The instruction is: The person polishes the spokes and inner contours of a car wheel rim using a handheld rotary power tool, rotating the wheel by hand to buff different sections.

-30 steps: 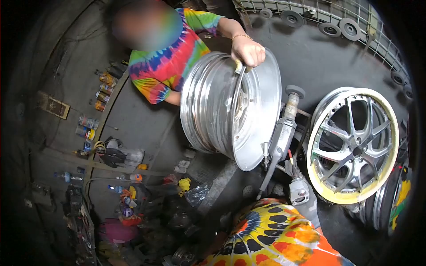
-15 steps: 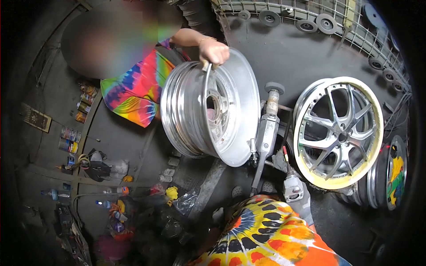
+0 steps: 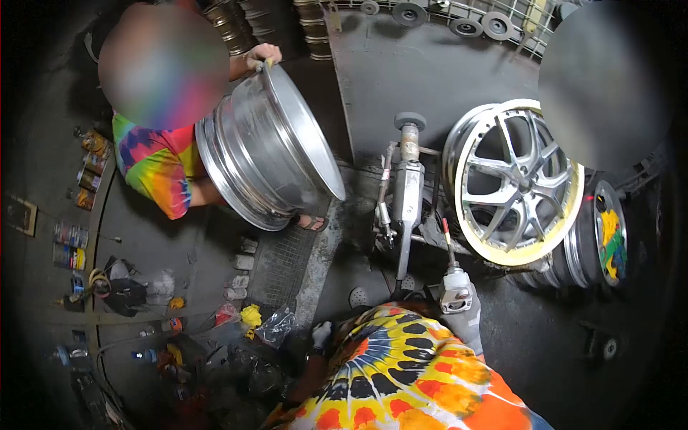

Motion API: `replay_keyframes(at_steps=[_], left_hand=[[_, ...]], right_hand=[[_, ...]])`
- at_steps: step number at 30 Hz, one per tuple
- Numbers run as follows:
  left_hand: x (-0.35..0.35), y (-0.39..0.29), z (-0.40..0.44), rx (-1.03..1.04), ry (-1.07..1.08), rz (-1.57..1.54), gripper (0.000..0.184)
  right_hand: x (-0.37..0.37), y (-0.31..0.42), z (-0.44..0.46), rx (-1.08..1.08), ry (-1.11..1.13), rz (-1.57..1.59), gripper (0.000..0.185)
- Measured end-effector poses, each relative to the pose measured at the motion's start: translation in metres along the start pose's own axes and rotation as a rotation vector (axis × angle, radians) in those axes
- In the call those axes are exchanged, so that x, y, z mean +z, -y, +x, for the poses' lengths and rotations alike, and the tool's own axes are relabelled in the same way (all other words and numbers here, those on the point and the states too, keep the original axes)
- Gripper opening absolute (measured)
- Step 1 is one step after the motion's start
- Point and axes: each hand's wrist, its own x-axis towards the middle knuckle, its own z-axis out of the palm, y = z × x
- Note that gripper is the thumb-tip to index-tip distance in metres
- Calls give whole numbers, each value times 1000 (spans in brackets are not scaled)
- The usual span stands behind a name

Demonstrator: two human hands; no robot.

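My right hand (image 3: 469, 326), in a grey glove, is closed around a white handheld rotary tool (image 3: 455, 292) with a thin red-tipped shaft pointing up. Beyond it a silver spoked wheel (image 3: 525, 180) with a yellow-coated rim leans upright. My left hand (image 3: 322, 335), gloved, hangs low beside my tie-dye shirt; its fingers are too small and dim to read. A long metal grinder (image 3: 410, 193) with a round disc stands upright ahead of me. At the left, another person's hand (image 3: 264, 56) grips the rim of a wide silver wheel barrel (image 3: 258, 147).
Grinding discs (image 3: 410, 14) hang on a wire rack at the top. More wheels (image 3: 609, 229), one with yellow and green cloth, are at the right. Bottles and cans (image 3: 72, 244) line the left. Plastic bags (image 3: 276, 326) lie near my left hand.
The other person has moved left with the wheel barrel, tilting it away from the grinder. My view has shifted, and my left glove now shows. My right hand still holds the tool.
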Motion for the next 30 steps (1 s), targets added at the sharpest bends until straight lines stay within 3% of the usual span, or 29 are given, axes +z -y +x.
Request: replay_keyframes(at_steps=[1, 2, 3, 5, 6, 8, 9, 11, 13, 15, 17, 19, 21, 23, 24, 25, 27, 30], left_hand=[[-8, -1, 2, -53, -30, 39, 29], [-18, -1, 3, 94, -1, 63, 33], [-32, -7, 5, 102, 22, 67, 33], [-54, -19, 15, 150, 34, 133, 31], [-59, -22, 25, 166, 59, 138, 31], [-64, -34, 53, 34, 121, -242, 27], [-69, -53, 63, 61, 156, -229, 27], [-94, -122, 57, 379, 78, -248, 24], [-127, -221, 38, 636, 251, -388, 30], [-135, -303, 9, 639, 475, -560, 41], [-153, -377, -25, 1033, 573, -394, 63], [-164, -434, -62, 1410, 642, -349, 79], [-156, -468, -90, 1528, 781, -335, 91], [-132, -480, -107, 1556, 878, -363, 98], [-123, -482, -113, 1523, 952, -525, 87], [-125, -484, -114, 1527, 961, -521, 87], [-127, -488, -118, 1433, 989, -285, 72], [-111, -476, -127, 1376, 942, -306, 63]], right_hand=[[4, 12, -4, -15, -44, -31, 56], [2, 25, -8, -8, -49, -123, 58], [3, 28, -13, 10, -61, -135, 58], [2, 30, -27, -65, -107, -33, 62], [-2, 41, -33, 14, -94, -11, 67], [-8, 48, -45, 60, -113, -4, 70], [-12, 52, -50, 25, -141, -53, 70], [-20, 62, -58, 82, -211, -124, 70], [-27, 79, -65, 2, -349, 79, 70], [-39, 98, -68, 67, -354, 208, 70], [-43, 99, -73, 65, -407, 330, 74], [-48, 112, -71, -146, -471, 449, 90], [-56, 118, -78, -199, -502, 350, 96], [-62, 126, -80, -251, -524, 257, 102], [-62, 135, -79, -300, -464, 347, 105], [-61, 141, -75, -347, -405, 437, 107], [-57, 144, -73, -372, -435, 581, 105], [-59, 137, -77, -252, -625, 568, 102]])
